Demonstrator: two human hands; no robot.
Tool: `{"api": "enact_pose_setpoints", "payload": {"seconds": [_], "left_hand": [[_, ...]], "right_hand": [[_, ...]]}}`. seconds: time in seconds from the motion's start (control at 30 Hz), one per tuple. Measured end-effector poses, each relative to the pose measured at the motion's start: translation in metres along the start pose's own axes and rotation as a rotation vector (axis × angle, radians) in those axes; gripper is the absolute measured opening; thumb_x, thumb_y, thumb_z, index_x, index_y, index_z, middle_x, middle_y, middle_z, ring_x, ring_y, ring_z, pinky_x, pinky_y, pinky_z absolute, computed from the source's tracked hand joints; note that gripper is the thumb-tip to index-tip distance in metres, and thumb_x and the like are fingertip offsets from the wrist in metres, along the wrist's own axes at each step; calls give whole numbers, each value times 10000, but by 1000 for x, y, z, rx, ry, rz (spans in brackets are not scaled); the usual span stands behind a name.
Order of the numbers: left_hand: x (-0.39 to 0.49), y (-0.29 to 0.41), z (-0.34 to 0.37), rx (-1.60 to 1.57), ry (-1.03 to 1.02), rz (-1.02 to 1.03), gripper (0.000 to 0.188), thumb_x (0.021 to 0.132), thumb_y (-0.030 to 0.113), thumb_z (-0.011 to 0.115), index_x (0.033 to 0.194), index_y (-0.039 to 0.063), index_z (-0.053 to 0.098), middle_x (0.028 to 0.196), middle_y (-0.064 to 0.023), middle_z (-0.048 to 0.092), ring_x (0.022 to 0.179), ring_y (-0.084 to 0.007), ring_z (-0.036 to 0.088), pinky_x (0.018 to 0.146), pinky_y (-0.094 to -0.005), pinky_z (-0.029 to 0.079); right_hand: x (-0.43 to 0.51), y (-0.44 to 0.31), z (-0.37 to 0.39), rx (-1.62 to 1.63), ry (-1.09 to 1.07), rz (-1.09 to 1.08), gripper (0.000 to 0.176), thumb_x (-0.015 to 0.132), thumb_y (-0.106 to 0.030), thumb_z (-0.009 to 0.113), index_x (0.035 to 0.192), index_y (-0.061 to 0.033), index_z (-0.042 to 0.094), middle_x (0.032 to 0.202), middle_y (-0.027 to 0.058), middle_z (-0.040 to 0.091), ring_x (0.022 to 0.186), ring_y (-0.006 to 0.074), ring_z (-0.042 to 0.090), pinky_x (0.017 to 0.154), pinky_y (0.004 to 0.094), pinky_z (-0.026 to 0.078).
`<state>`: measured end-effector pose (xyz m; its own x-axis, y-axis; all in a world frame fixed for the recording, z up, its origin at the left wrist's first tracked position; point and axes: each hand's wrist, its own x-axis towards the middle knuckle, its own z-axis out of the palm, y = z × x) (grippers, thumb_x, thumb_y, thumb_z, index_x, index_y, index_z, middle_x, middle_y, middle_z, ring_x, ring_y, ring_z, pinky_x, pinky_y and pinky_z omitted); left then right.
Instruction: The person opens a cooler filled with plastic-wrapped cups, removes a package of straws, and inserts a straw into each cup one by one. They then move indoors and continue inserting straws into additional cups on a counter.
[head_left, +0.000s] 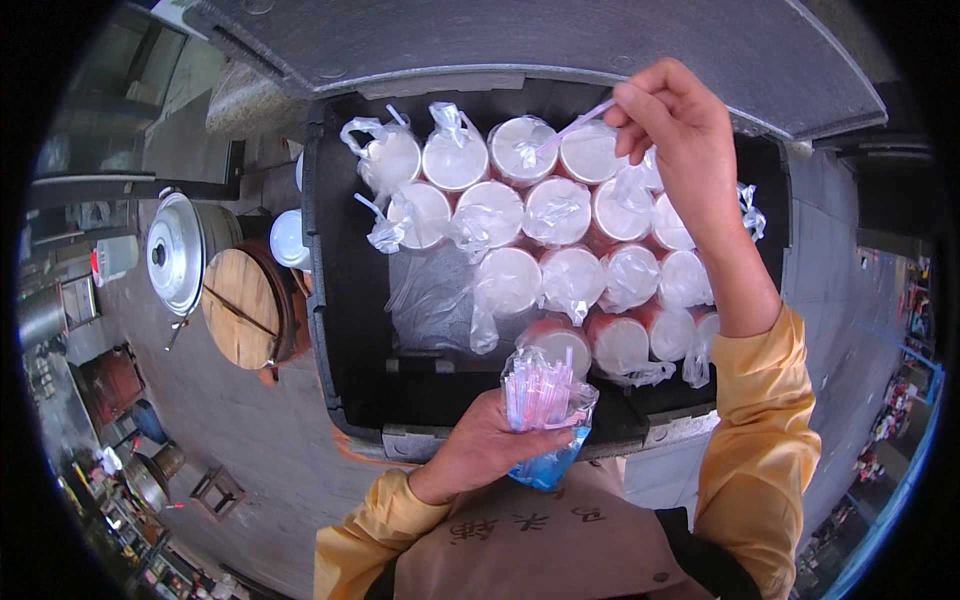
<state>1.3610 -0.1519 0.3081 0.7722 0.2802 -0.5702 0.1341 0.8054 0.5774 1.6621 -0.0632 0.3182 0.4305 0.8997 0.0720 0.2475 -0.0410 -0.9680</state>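
My left hand (491, 442) grips an opened plastic pack of drinking straws (544, 397), pink and pale ones poking out of its top, near the front wall of a black foam box (352, 390). Pinched between the thumb and fingers of my right hand (664, 112) is a single pale straw (581, 124), held over the box's back row. Its lower end meets the bagged lid of a cup (517, 139); whether it has gone into the bag cannot be told. Several white-lidded cups in clear plastic bags stand in rows. Straws stick out beside a back-left cup (386, 161) and another cup (420, 217).
The box's raised grey lid (480, 37) stands behind it. Left of the box are a pot with a metal lid (176, 251), a vessel with a round wooden cover (240, 307) and a white plastic tub (289, 238). A small stool (217, 493) stands on the floor farther off.
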Motion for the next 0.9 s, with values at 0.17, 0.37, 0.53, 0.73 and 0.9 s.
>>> {"api": "enact_pose_setpoints", "payload": {"seconds": [0.17,0.37,0.53,0.73,0.9], "left_hand": [[0,6,-1,8,-34,23,315,932,93,759,1232,10,706,1115,-14,722,995,-71,622,884,-258,506],[1,3,-5,40,-52,-42,421,870,21,799,1267,18,658,1112,-17,699,1002,-86,632,885,-277,517],[1,-1,-2,34,-19,-16,334,930,102,765,1242,6,700,1095,-14,724,988,-71,626,873,-252,506],[0,2,3,8,20,-21,350,921,54,767,1259,11,687,1109,-9,715,998,-76,633,887,-252,513],[-1,-1,-1,5,28,-72,542,860,-13,796,1362,2,593,1168,-65,696,1057,-143,660,932,-311,528]], "right_hand": [[-8,3,0,-9,85,-30,110,1024,-116,632,952,-34,620,827,46,710,651,77,622,577,214,477],[-14,2,4,-43,131,-214,80,998,-67,664,947,-45,606,817,28,710,660,66,627,589,197,482],[-16,2,6,-312,150,-379,149,940,-60,730,936,-50,582,712,47,670,583,102,610,546,244,492],[-18,-10,1,-514,48,-495,97,978,-43,684,960,-33,590,796,34,690,660,86,640,612,210,524],[-17,-20,1,-542,41,-604,133,957,-51,708,941,-43,577,738,52,662,608,131,631,558,239,498]]}}
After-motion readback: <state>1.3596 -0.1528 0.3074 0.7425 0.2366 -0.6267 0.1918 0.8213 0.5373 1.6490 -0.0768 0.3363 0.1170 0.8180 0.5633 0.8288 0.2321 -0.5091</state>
